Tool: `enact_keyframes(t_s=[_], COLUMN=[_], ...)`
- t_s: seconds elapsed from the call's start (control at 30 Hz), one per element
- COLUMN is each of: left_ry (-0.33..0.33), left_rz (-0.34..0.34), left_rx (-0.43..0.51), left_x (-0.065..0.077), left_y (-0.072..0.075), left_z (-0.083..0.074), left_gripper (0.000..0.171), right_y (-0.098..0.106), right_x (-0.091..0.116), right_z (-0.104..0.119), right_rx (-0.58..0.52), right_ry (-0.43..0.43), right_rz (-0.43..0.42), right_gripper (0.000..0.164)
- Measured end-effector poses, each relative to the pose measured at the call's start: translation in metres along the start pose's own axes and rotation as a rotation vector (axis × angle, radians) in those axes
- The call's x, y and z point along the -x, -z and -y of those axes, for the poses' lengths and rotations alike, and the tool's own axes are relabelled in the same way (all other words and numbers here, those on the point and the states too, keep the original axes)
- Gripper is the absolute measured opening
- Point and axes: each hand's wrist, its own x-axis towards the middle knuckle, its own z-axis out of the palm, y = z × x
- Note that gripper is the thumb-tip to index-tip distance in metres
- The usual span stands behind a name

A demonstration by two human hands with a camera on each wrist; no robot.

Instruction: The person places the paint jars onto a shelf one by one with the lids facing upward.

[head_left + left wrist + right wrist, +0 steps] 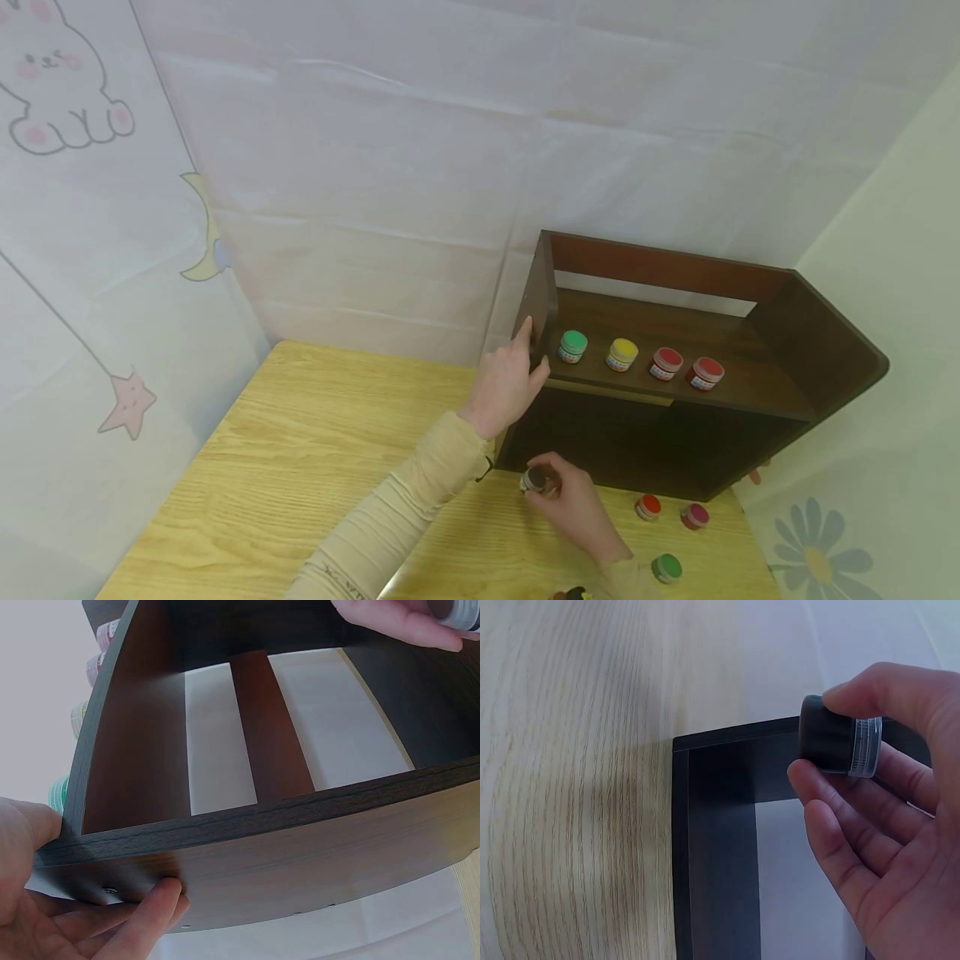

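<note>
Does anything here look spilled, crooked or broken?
Nothing stands out: the four jars on the upper shelf stand upright in a row, the right hand holds a dark jar, and no spill or damage shows.

The printed wall covering [82,212] (rabbit [60,92], moon [213,232], star [129,406]) suggests a child's room.

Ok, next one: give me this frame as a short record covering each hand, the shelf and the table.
left hand: holds the front edge of the shelf unit's left side
right hand: pinches a dark jar above the table
upper shelf, left to right: light green jar, yellow jar, two red jars
table: bright red jar, purplish jar, dark green jar
bottom edge: partly cut-off dark object, unidentifiable
</note>
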Motion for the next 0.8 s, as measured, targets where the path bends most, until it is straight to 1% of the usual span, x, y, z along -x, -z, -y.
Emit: enact_keyframes(t_s=[0.2, 0.47, 0.67, 0.73, 0.8], left_ry=[0.007, 0.01, 0.005, 0.006, 0.006], left_rz=[0.006, 0.008, 0.008, 0.011, 0.011], left_rx=[-0.009, 0.005, 0.005, 0.007, 0.01], left_x=[-0.001, 0.0, -0.001, -0.001, -0.001], left_y=[-0.001, -0.002, -0.002, -0.002, -0.002], left_z=[0.0, 0.001, 0.001, 0.001, 0.001], left_gripper=[0.065, 0.065, 0.065, 0.065, 0.065], right_y=[0.003, 0.007, 0.014, 0.016, 0.018], right_x=[0.0, 0.001, 0.001, 0.001, 0.001], right_z=[0.002, 0.001, -0.003, -0.005, -0.006], right_rx=[-0.015, -0.065, -0.036, -0.012, -0.013], right_ry=[-0.056, -0.085, -0.021, -0.004, -0.004], right_rz=[-0.006, -0.081, -0.163, -0.182, -0.194], right_gripper=[0.039, 0.038, 0.042, 0.042, 0.039])
